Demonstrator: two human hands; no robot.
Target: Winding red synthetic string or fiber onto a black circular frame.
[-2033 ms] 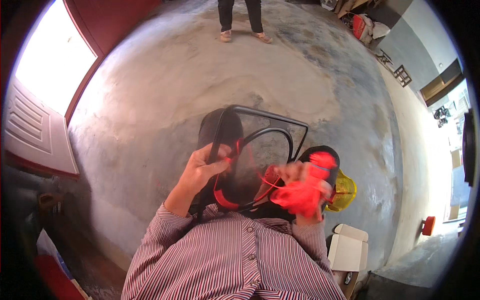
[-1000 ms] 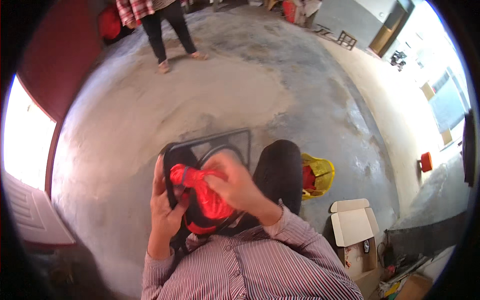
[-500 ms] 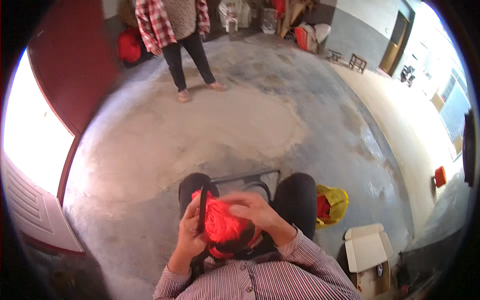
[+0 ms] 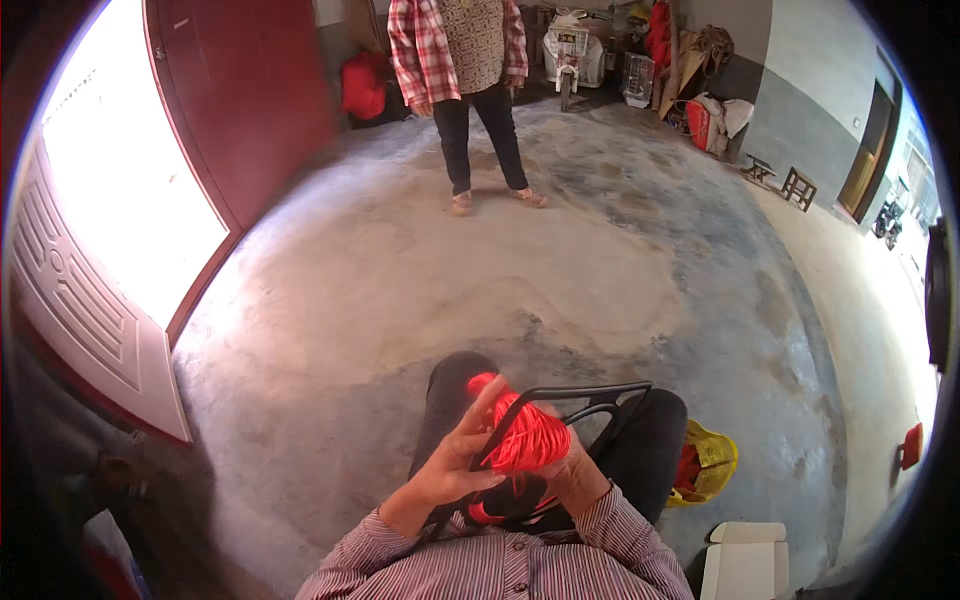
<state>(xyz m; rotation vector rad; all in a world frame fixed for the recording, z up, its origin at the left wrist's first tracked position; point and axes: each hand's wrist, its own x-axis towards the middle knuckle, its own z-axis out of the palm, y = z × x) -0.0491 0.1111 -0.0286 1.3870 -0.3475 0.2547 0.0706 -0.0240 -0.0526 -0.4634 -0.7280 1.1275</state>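
Observation:
Above my lap is a bundle of bright red cord (image 4: pixel 530 440), wound in many strands. My left hand (image 4: pixel 450 468) grips its left side, with fingers along the strands and the thumb below. At the lower right, my right hand (image 4: pixel 577 475) is closed around the bundle, its fingers partly hidden behind the cord. A black frame with a bent bar (image 4: pixel 585 391) passes in front of the cord and reaches over my right thigh. Its lower part is hidden by my hands. More red material (image 4: pixel 485 513) shows below, near my shirt.
A yellow open bag or container (image 4: pixel 716 465) with red stuff inside stands beside my right leg, near an open pale cardboard box (image 4: pixel 745 560). Ahead stands a person (image 4: pixel 480 100) in a checked shirt. An open door (image 4: pixel 110 300) is at left; small stools (image 4: pixel 798 188) are far right.
My right hand has moved from over the cord to its lower right side. The bundle is tilted differently, and the black bar now crosses it. The whole view has shifted.

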